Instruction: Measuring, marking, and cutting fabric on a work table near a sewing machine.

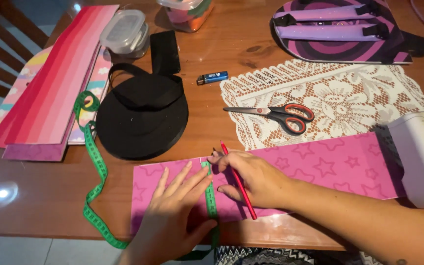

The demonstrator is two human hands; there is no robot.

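Observation:
A pink star-patterned sheet (339,164) lies along the near edge of the wooden table (40,196). My left hand (175,211) presses flat on its left part, fingers spread, pinning a green measuring tape (93,152) that crosses the sheet next to my fingers. My right hand (251,179) grips a red pencil (244,196), its tip at the sheet's upper edge beside the tape.
Red-handled scissors (283,114) lie on a white lace cloth (339,95). A black strap roll (142,115), blue lighter (213,77), striped pink sheets (50,93), plastic containers (123,32), a purple backpack (344,32) and a white machine (423,157) surround the work.

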